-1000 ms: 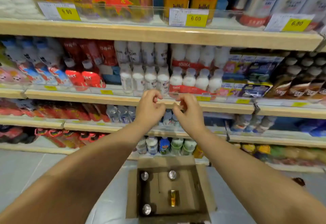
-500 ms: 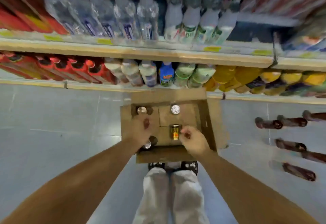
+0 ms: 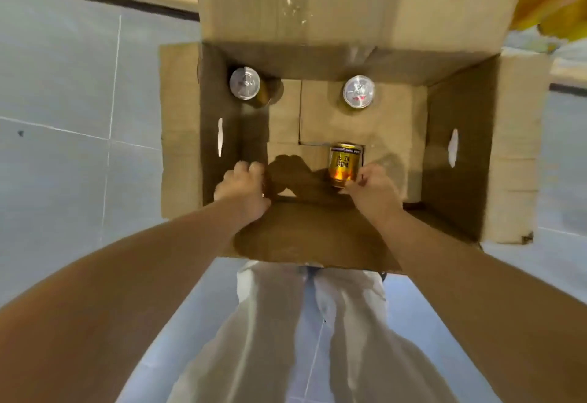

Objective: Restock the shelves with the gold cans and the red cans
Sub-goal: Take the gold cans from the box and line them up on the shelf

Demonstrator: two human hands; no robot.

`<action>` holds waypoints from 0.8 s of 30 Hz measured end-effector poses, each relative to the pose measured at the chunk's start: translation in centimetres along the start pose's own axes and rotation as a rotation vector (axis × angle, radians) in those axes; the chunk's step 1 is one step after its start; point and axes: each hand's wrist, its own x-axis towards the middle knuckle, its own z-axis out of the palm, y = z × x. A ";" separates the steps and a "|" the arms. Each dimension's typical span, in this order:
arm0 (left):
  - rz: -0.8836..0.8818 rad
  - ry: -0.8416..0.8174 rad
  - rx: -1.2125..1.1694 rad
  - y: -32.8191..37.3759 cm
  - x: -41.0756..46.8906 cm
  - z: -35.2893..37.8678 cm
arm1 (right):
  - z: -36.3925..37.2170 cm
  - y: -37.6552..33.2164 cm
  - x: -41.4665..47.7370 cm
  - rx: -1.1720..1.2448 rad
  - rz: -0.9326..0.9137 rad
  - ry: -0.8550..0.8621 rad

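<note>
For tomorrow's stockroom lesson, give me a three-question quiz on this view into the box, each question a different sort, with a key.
1. True or false: the gold can at the right hand lies on its side.
2. How many cans stand upright with tops in plain view at the far end of the box?
3. The left hand is: A) on the floor outside the box; B) inside the box near its left wall; C) on a shelf.

Key: 1 true; 2 two, the left can and the right can; 3 B.
</note>
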 end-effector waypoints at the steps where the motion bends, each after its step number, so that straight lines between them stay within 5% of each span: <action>1: -0.016 -0.019 0.066 -0.4 0.6 0.8 | 0.6 0.4 1.3 0.037 0.069 -0.010; 5: -0.094 -0.083 0.127 -0.7 2.8 2.8 | 3.4 1.6 5.2 0.217 0.215 -0.057; 10: 0.016 -0.092 0.157 -1.4 4.8 3.4 | 6.3 2.9 7.9 0.323 0.347 -0.046; 16: 0.080 -0.057 -0.196 -2.5 5.1 2.2 | 6.0 2.6 7.2 0.427 0.275 0.024; 24: 0.109 0.008 -0.552 1.1 -3.6 -6.0 | -5.2 -1.7 -2.5 0.368 0.041 0.090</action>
